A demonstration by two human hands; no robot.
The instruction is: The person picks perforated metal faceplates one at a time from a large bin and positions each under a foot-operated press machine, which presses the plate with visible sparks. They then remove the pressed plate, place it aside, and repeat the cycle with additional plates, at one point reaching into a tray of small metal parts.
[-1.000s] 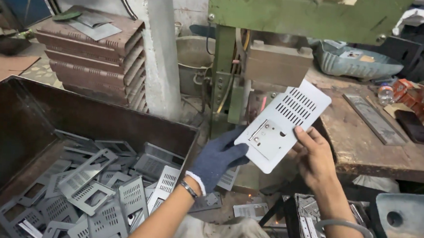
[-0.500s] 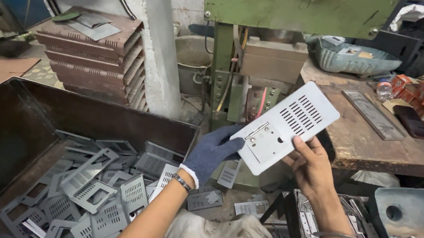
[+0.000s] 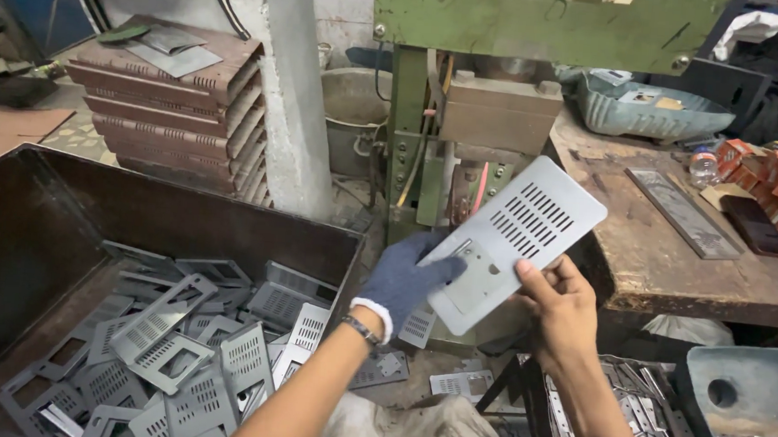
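Lowered slightly, the slotted metal plate (image 3: 511,241) now lies pinched between gloved left hand (image 3: 406,279) and bare right hand (image 3: 563,308), long axis toward two o'clock.

Green press (image 3: 470,96), bin (image 3: 6,219), workbench (image 3: 722,278)

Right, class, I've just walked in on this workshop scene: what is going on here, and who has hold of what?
A person holds a slotted grey metal plate up in front of a green press machine. The gloved left hand grips its lower left edge, and the bare right hand pinches its lower right edge. At the left, a dark metal bin holds a heap of similar punched plates. A worn wooden bench stands at the right.
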